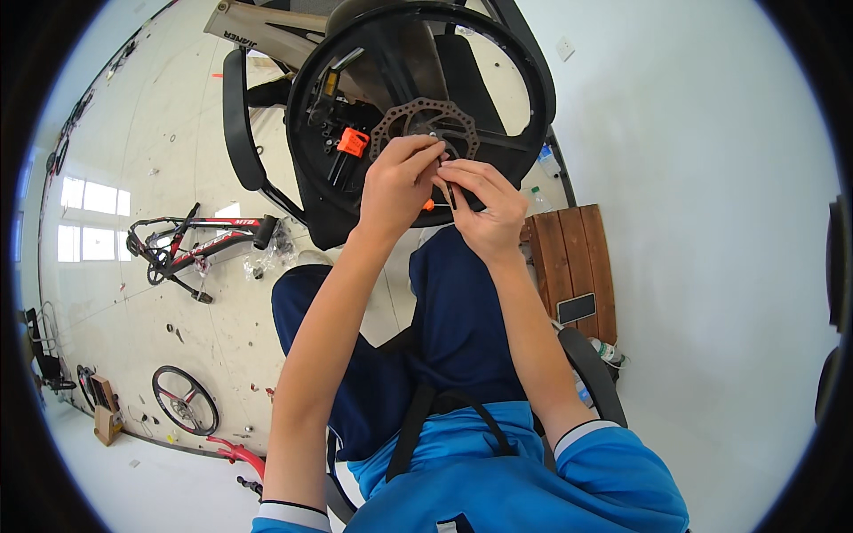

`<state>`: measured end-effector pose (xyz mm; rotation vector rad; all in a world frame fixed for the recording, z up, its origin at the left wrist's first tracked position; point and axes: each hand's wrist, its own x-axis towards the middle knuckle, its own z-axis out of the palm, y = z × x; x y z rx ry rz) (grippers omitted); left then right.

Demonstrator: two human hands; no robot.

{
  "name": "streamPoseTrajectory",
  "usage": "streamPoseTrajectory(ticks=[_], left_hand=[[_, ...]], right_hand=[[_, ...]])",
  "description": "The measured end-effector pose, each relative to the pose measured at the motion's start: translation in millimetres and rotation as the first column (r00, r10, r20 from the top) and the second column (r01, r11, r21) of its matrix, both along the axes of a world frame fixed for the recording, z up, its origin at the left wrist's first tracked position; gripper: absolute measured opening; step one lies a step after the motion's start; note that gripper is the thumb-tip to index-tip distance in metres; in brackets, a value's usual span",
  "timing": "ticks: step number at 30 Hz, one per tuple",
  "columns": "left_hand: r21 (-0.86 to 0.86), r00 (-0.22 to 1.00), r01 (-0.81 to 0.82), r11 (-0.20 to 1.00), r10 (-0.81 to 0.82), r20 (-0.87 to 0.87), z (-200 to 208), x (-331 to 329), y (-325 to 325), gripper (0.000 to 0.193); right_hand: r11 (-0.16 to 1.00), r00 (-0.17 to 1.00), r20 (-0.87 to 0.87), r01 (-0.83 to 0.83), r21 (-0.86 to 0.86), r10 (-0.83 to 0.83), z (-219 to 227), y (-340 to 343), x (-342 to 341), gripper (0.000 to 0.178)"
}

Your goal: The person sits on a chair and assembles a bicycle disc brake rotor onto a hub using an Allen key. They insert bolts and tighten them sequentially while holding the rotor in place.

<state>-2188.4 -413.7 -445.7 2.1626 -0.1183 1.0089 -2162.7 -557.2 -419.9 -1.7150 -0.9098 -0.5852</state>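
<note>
A black bicycle wheel with thick spokes lies flat on the black chair in front of me. A perforated brake disc sits at its hub. Over the disc's near edge, my left hand is closed in a pinch; what its fingertips hold is hidden. Right beside it, my right hand pinches a thin dark piece, too small to name. The fingertips of both hands nearly meet. An orange-and-black tool lies inside the rim, left of the disc.
A pale bicycle frame is beyond the wheel. On the floor at left lie a red-and-black frame and another wheel. A wooden crate with a phone on it stands at right, by the white wall.
</note>
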Motion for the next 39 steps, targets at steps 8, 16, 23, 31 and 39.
streamPoseTrajectory(ticks=[8, 16, 23, 31, 39], left_hand=[[-0.034, 0.991, -0.073, 0.997, 0.076, 0.108, -7, 4, -6, 0.026], [-0.112, 0.998, 0.053, 0.992, -0.057, -0.03, 4, -7, -6, 0.044], [0.043, 0.998, -0.004, 0.999, 0.001, 0.065, -12, -3, -3, 0.029], [-0.073, 0.986, -0.094, 0.993, 0.103, 0.133, -15, 3, -17, 0.026], [-0.096, 0.999, 0.053, 0.994, -0.053, 0.002, -6, -7, -12, 0.039]], right_hand=[[0.987, 0.974, -0.225, 0.051, 0.155, -0.015, -7, 16, -5, 0.019], [0.995, 1.0, -0.016, -0.017, -0.099, 0.016, 0, 1, 4, 0.025], [0.989, 0.998, -0.057, -0.024, -0.147, 0.015, 8, -4, 7, 0.024], [0.981, 0.938, -0.345, 0.103, 0.163, -0.041, -12, 13, -6, 0.017], [0.989, 0.997, -0.073, -0.018, -0.146, 0.008, 3, -3, 1, 0.029]])
